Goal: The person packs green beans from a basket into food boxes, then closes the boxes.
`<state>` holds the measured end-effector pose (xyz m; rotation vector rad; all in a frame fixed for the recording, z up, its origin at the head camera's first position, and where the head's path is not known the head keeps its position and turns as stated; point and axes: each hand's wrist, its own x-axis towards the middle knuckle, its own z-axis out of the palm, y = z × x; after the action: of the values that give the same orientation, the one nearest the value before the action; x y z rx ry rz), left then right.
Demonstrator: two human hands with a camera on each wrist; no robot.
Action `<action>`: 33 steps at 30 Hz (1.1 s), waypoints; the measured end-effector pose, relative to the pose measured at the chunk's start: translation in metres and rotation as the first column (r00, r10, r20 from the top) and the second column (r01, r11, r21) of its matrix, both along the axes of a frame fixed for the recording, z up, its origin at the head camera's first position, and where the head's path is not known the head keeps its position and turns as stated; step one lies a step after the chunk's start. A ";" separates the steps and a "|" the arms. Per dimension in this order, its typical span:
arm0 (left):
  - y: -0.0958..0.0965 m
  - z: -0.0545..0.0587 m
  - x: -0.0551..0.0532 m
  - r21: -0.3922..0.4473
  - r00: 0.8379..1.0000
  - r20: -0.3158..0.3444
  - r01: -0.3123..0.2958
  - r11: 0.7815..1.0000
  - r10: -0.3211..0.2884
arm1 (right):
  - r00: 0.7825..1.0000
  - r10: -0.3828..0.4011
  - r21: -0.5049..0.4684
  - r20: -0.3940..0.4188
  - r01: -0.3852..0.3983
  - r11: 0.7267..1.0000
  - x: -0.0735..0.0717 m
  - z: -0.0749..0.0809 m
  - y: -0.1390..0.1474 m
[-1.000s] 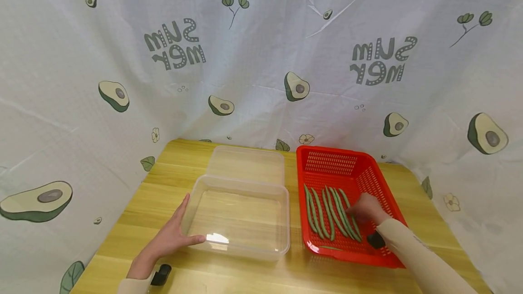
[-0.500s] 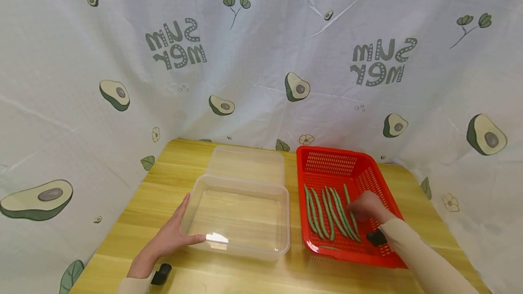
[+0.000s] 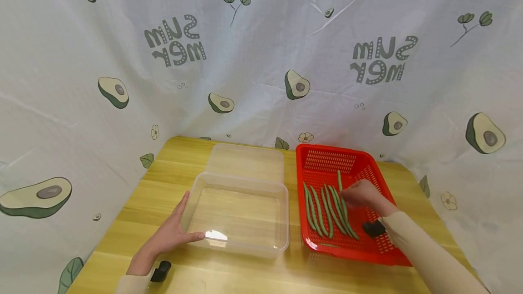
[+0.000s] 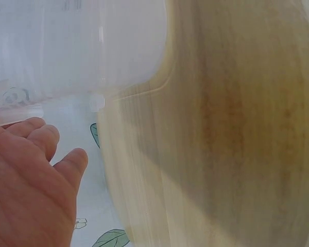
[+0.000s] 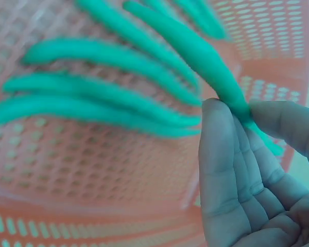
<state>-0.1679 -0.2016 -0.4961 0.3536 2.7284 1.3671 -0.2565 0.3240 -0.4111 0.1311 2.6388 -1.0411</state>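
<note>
My right hand (image 3: 365, 194) is over the red basket (image 3: 300, 167) and pinches a green bean (image 5: 201, 56) between thumb and fingertips. That bean slants above the others, its far end sticking out past my fingers. Several more green beans (image 3: 328, 212) lie side by side in the left part of the basket. At the left front corner of a clear plastic box (image 3: 287, 221), my left hand (image 3: 165, 235) rests with thumb spread along the front and fingers fairly straight along the left side. In the left wrist view its fingertips touch the box's edge.
Behind the box lies a flat translucent lid (image 3: 247, 160). All stand on a wooden table (image 3: 229, 276), with a printed curtain (image 3: 261, 58) hanging behind and at both sides. One short bean piece (image 3: 328, 245) lies by the basket's front wall.
My right hand has moved away from me and slightly left inside the basket, lifting the pinched bean off the row. The left hand has stayed on the box.
</note>
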 end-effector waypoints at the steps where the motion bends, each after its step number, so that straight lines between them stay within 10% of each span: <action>1: 0.000 0.000 0.000 0.000 1.000 0.003 -0.002 1.000 0.002 | 1.000 -0.003 -0.029 0.007 0.003 1.000 -0.001 0.003 -0.004; 16: 0.000 -0.002 0.001 -0.001 1.000 0.002 -0.002 1.000 0.002 | 0.998 0.041 -0.388 0.048 -0.019 0.921 -0.017 0.040 -0.077; 33: -0.001 -0.003 0.001 -0.002 1.000 0.011 -0.002 1.000 0.002 | 0.986 0.150 -0.498 0.071 -0.095 0.862 -0.018 0.030 -0.156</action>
<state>-0.1672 -0.2025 -0.4987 0.3424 2.7214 1.3630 -0.2742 0.1682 -0.3816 -0.0920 2.1679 -1.5726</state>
